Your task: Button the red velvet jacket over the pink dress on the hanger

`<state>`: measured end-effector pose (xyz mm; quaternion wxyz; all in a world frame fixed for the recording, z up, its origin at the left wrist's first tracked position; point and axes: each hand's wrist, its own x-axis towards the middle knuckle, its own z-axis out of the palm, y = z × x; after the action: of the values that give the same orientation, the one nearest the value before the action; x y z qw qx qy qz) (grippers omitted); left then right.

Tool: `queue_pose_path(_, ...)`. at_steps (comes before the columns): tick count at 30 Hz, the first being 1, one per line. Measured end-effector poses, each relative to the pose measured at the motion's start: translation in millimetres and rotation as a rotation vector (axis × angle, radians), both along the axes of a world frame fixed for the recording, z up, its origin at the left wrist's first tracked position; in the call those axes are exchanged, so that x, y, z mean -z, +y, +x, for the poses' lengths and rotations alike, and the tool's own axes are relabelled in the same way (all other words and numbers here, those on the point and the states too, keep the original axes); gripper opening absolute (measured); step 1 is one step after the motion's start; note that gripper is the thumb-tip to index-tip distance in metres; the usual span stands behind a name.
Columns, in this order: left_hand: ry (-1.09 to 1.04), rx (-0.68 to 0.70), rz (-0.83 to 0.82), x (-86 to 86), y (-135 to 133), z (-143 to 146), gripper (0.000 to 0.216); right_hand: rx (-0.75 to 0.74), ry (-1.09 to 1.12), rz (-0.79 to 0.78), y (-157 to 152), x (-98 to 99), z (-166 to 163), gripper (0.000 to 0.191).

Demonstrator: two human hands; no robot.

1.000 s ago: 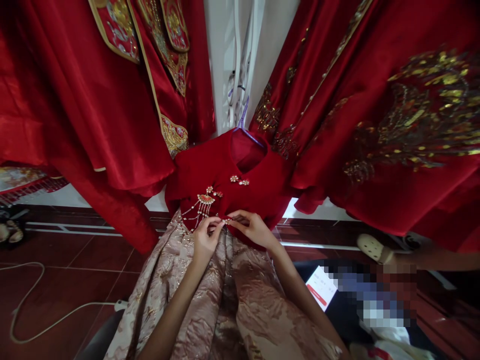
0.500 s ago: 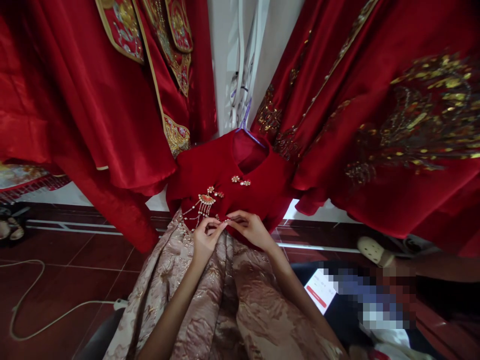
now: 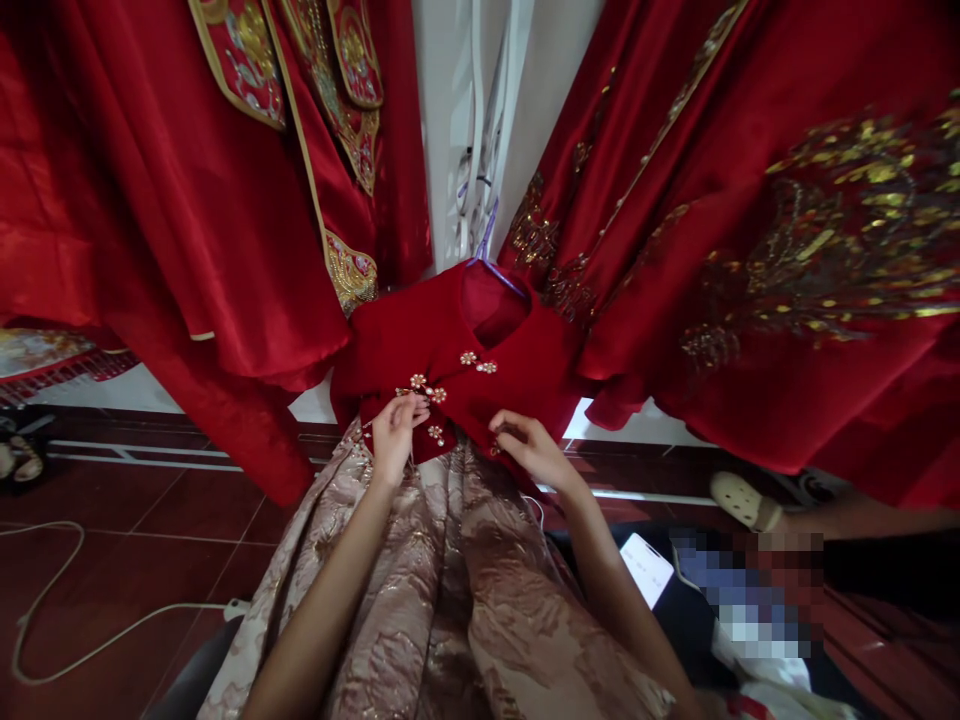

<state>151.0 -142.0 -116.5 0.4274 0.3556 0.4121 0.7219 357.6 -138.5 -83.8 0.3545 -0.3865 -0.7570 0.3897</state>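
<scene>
A red velvet jacket (image 3: 409, 325) with beaded flower clasps (image 3: 478, 362) hangs on a purple hanger (image 3: 487, 245), over a pinkish brocade skirt (image 3: 420, 550). At the jacket's front left, my left hand (image 3: 394, 440) is closed in a pinch over the beaded tassel ornament, mostly hiding it. A lower flower clasp (image 3: 436, 435) shows just right of that hand. My right hand (image 3: 531, 450) pinches the jacket's loose front edge by a small clasp piece (image 3: 495, 446). The lower front of the jacket stands parted between the hands.
Red embroidered garments (image 3: 277, 240) hang on the left, and a red gown with gold sequins (image 3: 847, 240) on the right. A lit phone (image 3: 645, 570) lies at lower right, near another person's foot in a pale clog (image 3: 742, 500). A white cable (image 3: 97, 645) crosses the tiled floor.
My hands were together at the lower clasp and have come apart. The left moved up and left onto the ornament; the right moved right with the jacket edge. The phone's screen changed.
</scene>
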Motion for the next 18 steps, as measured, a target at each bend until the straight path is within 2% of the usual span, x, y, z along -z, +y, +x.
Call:
queue_pose_path(3, -0.088, 0.162, -0.035, -8.7, 2.5, 2.8, 0.036, -0.061, -0.027, -0.024, -0.4, -2.1, 2.4, 0.005)
queue_pose_path(6, -0.141, 0.220, -0.019, -12.4, -0.8, 6.6, 0.038, -0.091, -0.042, -0.012, 0.1, -0.2, 1.3, 0.005)
queue_pose_path(14, -0.098, 0.131, -0.038, -17.7, -1.3, 5.5, 0.034, -0.112, -0.040, -0.003, 1.5, 2.8, 0.2, 0.003)
queue_pose_path(18, -0.101, 0.030, -0.067, -17.0, 5.8, 10.3, 0.033, -0.102, -0.053, -0.002, 0.5, 0.3, 0.0, 0.002)
